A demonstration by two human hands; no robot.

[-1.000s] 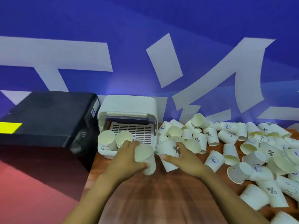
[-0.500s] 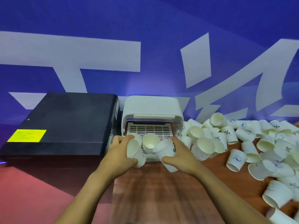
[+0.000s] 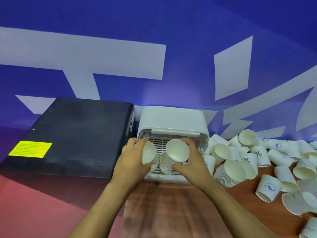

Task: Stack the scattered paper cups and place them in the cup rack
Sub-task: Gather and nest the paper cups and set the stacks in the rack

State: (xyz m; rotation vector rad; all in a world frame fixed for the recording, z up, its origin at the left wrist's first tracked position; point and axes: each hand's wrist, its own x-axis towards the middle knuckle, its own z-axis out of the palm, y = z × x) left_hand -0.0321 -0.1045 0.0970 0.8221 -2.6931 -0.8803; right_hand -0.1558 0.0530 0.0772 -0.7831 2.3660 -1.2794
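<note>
A white cup rack (image 3: 173, 120) with a slatted floor stands at the table's far left, its front open. My left hand (image 3: 132, 160) grips a paper cup (image 3: 149, 155) over the rack's left side. My right hand (image 3: 190, 162) grips another paper cup (image 3: 177, 150), tilted mouth toward me, just above a stack of cups (image 3: 165, 164) that sits in the rack. Whether a stack lies under the left cup is hidden by my hand. Many loose paper cups (image 3: 257, 155) lie scattered to the right.
A black box (image 3: 72, 134) with a yellow label sits right beside the rack on the left. A lying stack of cups (image 3: 228, 172) rests on the wooden table (image 3: 171, 212) just right of the rack. A blue and white wall stands behind.
Both hands have moved forward and up with their cups, from the table in front of the rack to inside its opening. The view has shifted left.
</note>
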